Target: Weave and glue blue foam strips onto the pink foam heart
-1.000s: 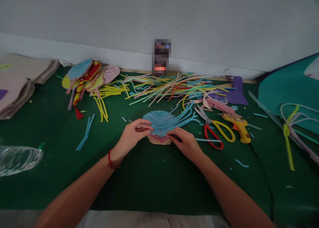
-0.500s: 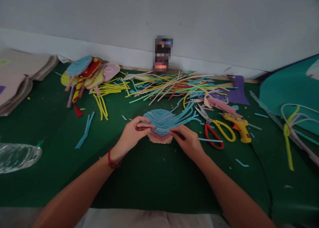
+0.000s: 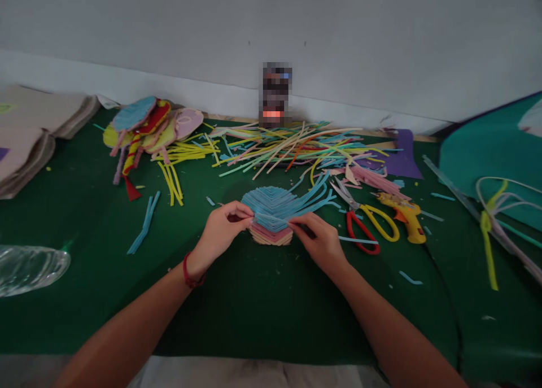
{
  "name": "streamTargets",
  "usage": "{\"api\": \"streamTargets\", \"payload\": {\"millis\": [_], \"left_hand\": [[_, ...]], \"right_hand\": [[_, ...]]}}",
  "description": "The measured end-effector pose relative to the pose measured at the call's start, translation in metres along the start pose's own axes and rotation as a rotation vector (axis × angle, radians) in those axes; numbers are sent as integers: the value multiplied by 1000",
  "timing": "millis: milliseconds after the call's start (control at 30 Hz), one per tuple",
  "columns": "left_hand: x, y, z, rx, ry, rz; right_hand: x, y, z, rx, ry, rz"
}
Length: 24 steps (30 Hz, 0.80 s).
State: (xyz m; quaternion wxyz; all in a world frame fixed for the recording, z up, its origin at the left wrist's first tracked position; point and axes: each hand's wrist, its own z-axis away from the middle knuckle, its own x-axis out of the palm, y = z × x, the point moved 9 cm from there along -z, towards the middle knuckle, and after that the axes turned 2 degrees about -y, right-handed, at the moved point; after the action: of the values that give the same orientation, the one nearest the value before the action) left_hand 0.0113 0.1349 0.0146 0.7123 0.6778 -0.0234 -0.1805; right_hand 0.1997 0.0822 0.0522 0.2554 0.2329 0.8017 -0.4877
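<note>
A rounded piece made of chevron-laid strips [image 3: 271,204], blue above with pink and cream rows at its lower end, lies on the green table. Long blue strips [image 3: 315,196] fan out from its right side. At the piece's left edge my left hand [image 3: 228,224], with a red cord on the wrist, pinches a blue strip between thumb and fingertips. Across from it, my right hand [image 3: 319,238] pinches the right end of a blue strip at the lower right edge. The strip runs across the lower blue part between both hands.
Red-and-yellow-handled scissors [image 3: 359,207] and a yellow glue gun [image 3: 404,213] with a cord lie right. Loose coloured strips [image 3: 288,148] are heaped behind, near an upright blurred phone-like object [image 3: 276,94]. Finished shapes [image 3: 148,122] lie back left; a clear bottle [image 3: 31,268] lies left.
My left hand has shifted slightly left, from over the blue rows to the piece's left edge, and its fingers have drawn together. My right hand has stayed nearly still.
</note>
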Motion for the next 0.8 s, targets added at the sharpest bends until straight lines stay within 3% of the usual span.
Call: {"api": "streamTargets", "payload": {"millis": [267, 600, 800], "left_hand": [[12, 4, 3, 28, -66, -22], [4, 4, 3, 43, -30, -75], [17, 2, 4, 39, -106, -51]], "right_hand": [[0, -3, 1, -21, 24, -7], [-2, -5, 3, -23, 47, -11], [-1, -5, 7, -16, 86, -8]]}}
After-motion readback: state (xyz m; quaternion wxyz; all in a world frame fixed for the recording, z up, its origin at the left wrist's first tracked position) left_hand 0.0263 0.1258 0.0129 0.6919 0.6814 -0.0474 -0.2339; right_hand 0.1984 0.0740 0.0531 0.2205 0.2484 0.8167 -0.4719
